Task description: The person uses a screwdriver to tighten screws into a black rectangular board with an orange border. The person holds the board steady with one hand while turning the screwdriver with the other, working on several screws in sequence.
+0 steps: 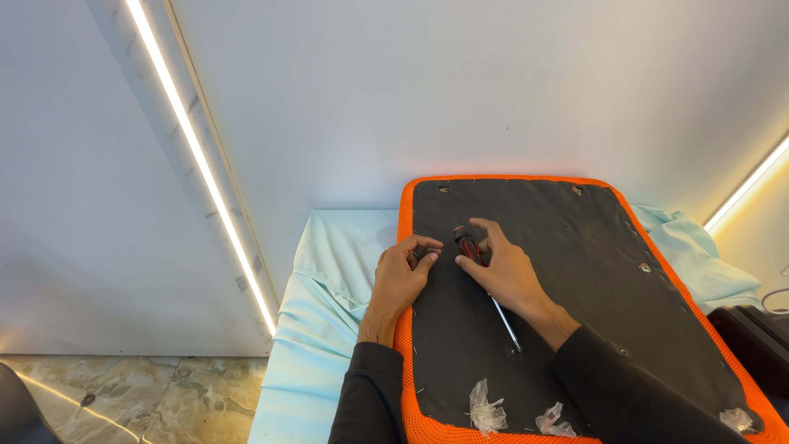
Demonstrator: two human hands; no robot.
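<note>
Floor tiles point(140, 390) bottom left, marbled, partly cut off. One light strip point(197, 156) runs up the white wall, a second point(752, 181) at far right. Pale blue sheet point(316, 312) covers the table. Left hand point(401, 275) pinches something small and dark, too tiny to identify. Right hand point(505, 267) grip is closed on one screwdriver point(485, 284), its handle mostly hidden, shaft lying on the black panel point(575, 279) with orange mesh edge. Three crumpled plastic scraps point(485, 411) along the near edge.
</note>
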